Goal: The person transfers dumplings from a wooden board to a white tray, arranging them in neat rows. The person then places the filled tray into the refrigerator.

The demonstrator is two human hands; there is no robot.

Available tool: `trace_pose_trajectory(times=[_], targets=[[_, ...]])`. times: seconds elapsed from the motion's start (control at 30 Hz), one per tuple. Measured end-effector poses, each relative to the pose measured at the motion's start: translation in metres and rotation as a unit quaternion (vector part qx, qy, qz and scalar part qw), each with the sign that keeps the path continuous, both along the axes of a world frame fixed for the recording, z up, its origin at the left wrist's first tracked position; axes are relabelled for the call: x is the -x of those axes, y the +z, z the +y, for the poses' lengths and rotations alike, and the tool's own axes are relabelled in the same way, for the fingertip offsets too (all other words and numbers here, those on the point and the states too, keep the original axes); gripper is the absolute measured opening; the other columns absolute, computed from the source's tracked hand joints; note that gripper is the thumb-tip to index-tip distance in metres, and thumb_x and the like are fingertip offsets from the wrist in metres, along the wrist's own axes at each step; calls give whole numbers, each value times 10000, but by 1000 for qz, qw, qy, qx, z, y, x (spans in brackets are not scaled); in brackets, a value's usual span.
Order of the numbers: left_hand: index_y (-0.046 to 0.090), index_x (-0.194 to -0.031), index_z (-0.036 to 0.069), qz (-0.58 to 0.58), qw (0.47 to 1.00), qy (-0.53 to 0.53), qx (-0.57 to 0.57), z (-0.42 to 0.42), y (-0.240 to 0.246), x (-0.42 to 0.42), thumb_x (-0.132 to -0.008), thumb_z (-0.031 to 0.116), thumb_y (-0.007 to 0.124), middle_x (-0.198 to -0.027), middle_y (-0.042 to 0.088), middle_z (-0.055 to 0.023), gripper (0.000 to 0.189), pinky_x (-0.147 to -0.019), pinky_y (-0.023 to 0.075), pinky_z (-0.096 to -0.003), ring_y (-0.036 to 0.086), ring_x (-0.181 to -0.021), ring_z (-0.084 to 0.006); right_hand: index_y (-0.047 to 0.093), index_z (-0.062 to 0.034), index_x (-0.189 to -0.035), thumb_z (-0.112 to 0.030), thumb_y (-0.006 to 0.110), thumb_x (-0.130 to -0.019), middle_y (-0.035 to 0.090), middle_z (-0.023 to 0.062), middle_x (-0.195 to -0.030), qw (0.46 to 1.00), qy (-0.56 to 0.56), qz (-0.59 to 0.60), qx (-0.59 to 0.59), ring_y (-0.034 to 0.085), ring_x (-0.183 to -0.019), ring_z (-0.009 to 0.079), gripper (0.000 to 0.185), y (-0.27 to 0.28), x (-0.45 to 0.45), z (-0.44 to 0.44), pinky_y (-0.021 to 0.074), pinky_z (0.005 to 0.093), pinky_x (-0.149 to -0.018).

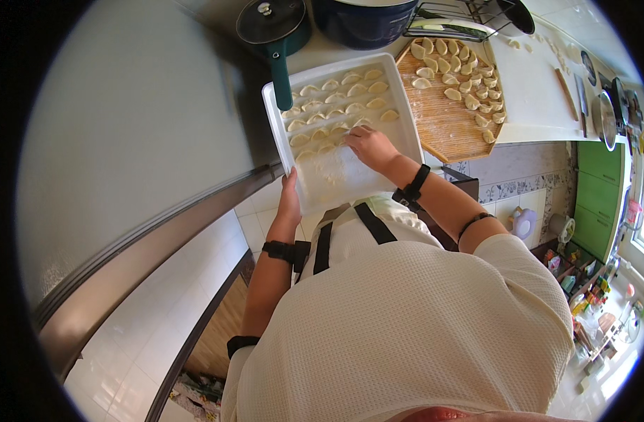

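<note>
A white plastic tray [406, 134] holds rows of folded dumplings [376, 103] and has flour scattered on its near part. My left hand [289, 198] grips the tray's left wall near its lower corner, thumb up along the rim. Over the tray's middle, my right hand [372, 147] reaches down with bent fingers at the end of a dumpling row; its fingertips are at a dumpling, but whether they pinch it cannot be told. To the right, an octagonal bamboo board [433, 116] carries many more dumplings [452, 94] on a floured surface.
A lidded green pot [272, 24] stands behind, its handle [281, 79] reaching over the tray's left side. Beside it are a dark blue pot [361, 24] and a wire rack [448, 29]. A rolling pin [566, 95], a knife [581, 97] and a metal bowl [604, 118] lie farther right.
</note>
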State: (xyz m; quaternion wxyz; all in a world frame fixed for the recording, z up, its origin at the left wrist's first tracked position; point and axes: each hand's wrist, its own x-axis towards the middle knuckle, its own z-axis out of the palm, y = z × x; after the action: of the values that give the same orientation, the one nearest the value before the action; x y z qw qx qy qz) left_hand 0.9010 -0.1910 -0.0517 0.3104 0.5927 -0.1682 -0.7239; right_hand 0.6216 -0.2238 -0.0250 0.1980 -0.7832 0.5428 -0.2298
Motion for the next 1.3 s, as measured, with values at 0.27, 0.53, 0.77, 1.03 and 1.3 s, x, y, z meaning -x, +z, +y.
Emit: trace_pose_trajectory(times=[0.27,0.53,0.77,1.03,1.3], targets=[[324,-1479,27,65,998,8,1,2,-4,-4,-1028,469,537,-1412,523,-151,666,-1069,459,-414,539,-1285,-280,766,-103,-964,-208,668,-903,734,142,-870,954,-291,-21,67,691,-812,368,156,33,133,-80,556,456,-765],[405,-1486,6,6,1000,18,-1,2,6,1,-1027,486,538,-1427,547,-118,677,-1114,401,-380,527,-1302,-252,771,-130,-1010,-321,617,-938,736,176,-959,919,-361,157,-5,692,-899,385,257,-39,213,-174,557,495,-809],[317,-1513,31,13,1000,3,-9,2,7,-1,-1013,506,553,-1452,489,-140,729,-1091,427,-407,498,-1321,-269,781,-136,-954,-194,642,-924,736,138,-922,949,-291,20,118,705,-840,349,154,39,167,-108,575,441,-735],[399,-1434,41,52,999,13,-4,3,6,1,-1024,489,527,-1381,549,-129,621,-1067,457,-408,546,-1272,-267,717,-75,-999,-63,633,-854,689,106,-988,999,-15,-36,-7,688,-905,319,168,42,78,-3,576,411,-786],[392,-1454,39,28,1000,-1,-2,1,1,-2,-1022,492,528,-1396,543,-135,640,-1089,433,-407,536,-1284,-278,679,-76,-967,-90,594,-860,656,103,-976,998,50,26,-23,679,-904,325,137,-4,62,-3,571,431,-770]])
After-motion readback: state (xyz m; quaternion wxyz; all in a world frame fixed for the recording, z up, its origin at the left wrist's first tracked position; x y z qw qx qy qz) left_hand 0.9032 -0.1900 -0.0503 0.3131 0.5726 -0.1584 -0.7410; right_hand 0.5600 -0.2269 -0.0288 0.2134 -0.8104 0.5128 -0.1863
